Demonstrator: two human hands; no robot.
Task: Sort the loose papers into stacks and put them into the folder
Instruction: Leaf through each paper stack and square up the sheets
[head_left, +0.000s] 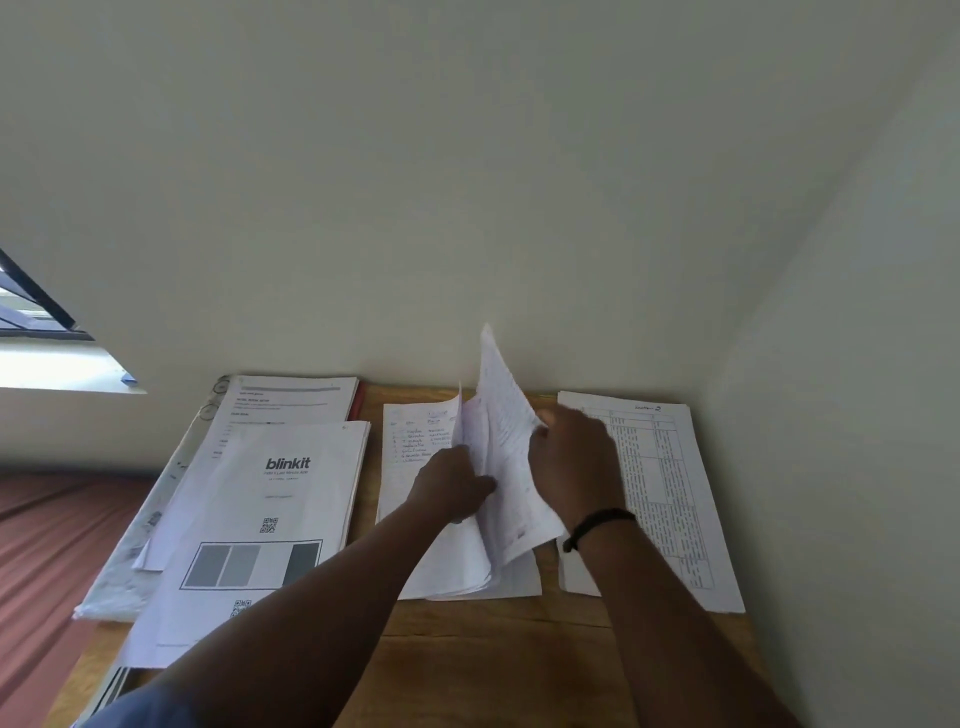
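Observation:
Three paper stacks lie on a wooden table (498, 654). On the left is a stack topped by a printed "blinkit" sheet (270, 499). The middle stack of handwritten papers (415, 441) has its upper sheets lifted. My left hand (452, 486) grips a raised bundle of these sheets from the left. My right hand (571, 462) pinches one lifted handwritten sheet (506, 426) that stands tilted up toward the wall. On the right lies a stack topped by a printed table sheet (660, 493). A red folder edge (357, 402) peeks out behind the left stack.
A pale wall rises right behind the table and along its right side. A clear plastic sleeve (130, 566) hangs off the table's left edge. A reddish-brown bed cover (47, 545) lies at the left, below a window (36, 317). Bare wood shows at the table's front.

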